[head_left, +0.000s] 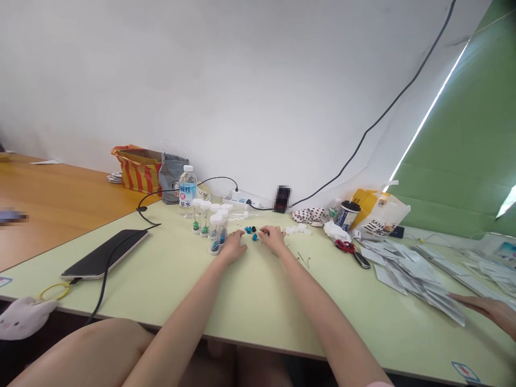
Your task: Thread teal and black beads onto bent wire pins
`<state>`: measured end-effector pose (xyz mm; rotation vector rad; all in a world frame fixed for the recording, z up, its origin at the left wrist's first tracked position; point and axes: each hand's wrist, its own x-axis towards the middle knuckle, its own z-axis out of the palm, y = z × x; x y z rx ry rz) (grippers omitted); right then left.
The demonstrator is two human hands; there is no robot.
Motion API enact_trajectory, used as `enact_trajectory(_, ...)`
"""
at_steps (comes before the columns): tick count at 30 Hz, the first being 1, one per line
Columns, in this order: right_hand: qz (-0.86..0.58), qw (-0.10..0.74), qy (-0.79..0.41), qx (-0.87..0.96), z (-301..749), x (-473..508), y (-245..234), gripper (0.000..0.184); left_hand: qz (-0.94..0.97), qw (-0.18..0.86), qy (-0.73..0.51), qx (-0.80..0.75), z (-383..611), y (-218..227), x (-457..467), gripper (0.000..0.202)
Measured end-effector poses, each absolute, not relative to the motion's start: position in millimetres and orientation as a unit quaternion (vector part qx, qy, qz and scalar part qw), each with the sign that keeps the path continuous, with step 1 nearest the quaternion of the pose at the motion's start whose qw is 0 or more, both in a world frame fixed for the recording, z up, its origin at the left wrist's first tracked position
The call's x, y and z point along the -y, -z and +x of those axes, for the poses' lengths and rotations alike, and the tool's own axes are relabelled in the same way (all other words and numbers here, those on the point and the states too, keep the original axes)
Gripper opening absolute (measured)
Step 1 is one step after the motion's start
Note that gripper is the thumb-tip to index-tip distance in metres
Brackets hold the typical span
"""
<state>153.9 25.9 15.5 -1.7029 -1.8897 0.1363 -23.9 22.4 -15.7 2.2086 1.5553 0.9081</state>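
Note:
Small blue glossy pieces and a black one lie on the table between my two hands. My left hand rests to their left with its fingers a little apart and nothing visible in them. On their other side, my right hand reaches in with curved, parted fingers close to the pieces; its palm side is hidden. Beside my left hand stand several clear tubes with white caps, holding green or blue pieces. Thin bent metal wires and loose white caps lie to the right.
A water bottle stands behind the tubes, near a power strip. A phone with a cable lies left. Red-handled scissors, a lidded cup and stacked paper packets occupy the right, where another person's hand reaches in.

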Motion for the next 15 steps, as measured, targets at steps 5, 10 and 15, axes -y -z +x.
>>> enact_trajectory(5,-0.609,0.226,0.034,0.759,127,-23,-15,0.015,0.774,0.137,-0.337,-0.518,-25,20,-26,0.045)
enact_trajectory(10,-0.579,0.226,0.004,0.784,117,-16,-19,0.016,0.779,0.16,-0.403,-0.452,-22,15,-23,0.041)
enact_trajectory(15,-0.569,0.252,-0.078,0.779,124,2,-18,0.016,0.776,0.239,-0.394,-0.431,-17,6,-13,0.03)
